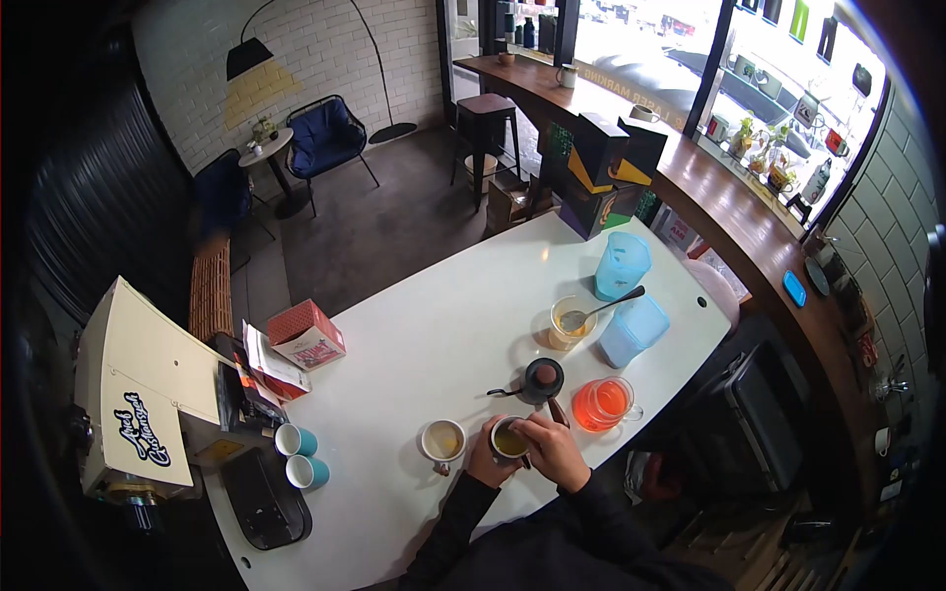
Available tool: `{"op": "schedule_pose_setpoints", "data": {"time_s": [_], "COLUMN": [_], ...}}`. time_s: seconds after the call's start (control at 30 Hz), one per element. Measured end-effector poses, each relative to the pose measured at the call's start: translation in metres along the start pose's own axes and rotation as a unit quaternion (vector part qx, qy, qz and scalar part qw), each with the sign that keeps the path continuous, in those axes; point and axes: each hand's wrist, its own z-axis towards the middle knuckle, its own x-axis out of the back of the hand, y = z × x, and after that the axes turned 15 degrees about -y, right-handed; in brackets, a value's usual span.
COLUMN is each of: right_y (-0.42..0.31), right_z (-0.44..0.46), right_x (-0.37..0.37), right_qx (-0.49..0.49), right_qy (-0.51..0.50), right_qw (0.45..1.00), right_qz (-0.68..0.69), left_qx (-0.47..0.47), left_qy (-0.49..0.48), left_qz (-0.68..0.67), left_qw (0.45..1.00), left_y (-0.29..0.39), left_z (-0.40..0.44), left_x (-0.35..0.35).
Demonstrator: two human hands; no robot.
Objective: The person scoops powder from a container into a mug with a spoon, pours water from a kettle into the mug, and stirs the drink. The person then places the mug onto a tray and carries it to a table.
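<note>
My left hand [483, 461] is wrapped round a cup [508, 455] of yellow-green liquid at the table's near edge. Over the cup's rim, my right hand [556, 451] has its fingers pinched together; what they hold, if anything, is hidden. A second cup [430, 448] with pale contents stands just left of my left hand. Beyond my hands sits a dark kettle [543, 378] with a thin spout pointing left. To its right is a glass jug [605, 406] of red drink. Farther back, a dark-handled spoon [603, 307] rests in a clear tub [564, 339] with yellowish contents.
A light blue jug [623, 264] and blue container [635, 330] stand on the white table [414, 345]. Dark boxes [601, 172] are stacked at its far corner. On the left are two teal cups [306, 472], a black tray [261, 502], a red box [307, 335] and a cream machine [148, 384].
</note>
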Motion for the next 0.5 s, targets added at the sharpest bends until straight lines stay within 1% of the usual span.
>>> {"op": "schedule_pose_setpoints", "data": {"time_s": [0.03,0.1,0.23,0.27,0.33,0.5], "right_y": [-0.001,-0.003,0.0,0.003,0.008,0.004], "right_z": [-0.001,-0.003,-0.008,-0.008,-0.007,0.003], "right_x": [0.001,0.004,0.012,0.014,0.017,0.014], "right_qx": [0.0,-0.007,0.005,-0.001,-0.014,-0.014], "right_qy": [-0.001,-0.045,-0.064,-0.05,-0.023,0.016], "right_qw": [1.0,0.999,0.998,0.998,0.999,0.999], "right_qz": [-0.001,0.0,-0.015,-0.029,-0.041,-0.031], "left_qx": [0.003,0.007,0.012,0.012,0.005,-0.015], "left_qy": [0.001,-0.004,-0.005,-0.005,-0.003,0.001], "left_qz": [0.004,-0.002,-0.026,-0.026,0.02,0.002], "left_qw": [1.0,1.0,1.0,1.0,1.0,1.0], "left_y": [0.0,0.0,0.007,0.01,0.014,0.01], "left_z": [0.0,-0.001,0.001,0.001,0.002,0.003], "left_x": [0.0,0.0,0.001,0.002,0.004,0.002]}}
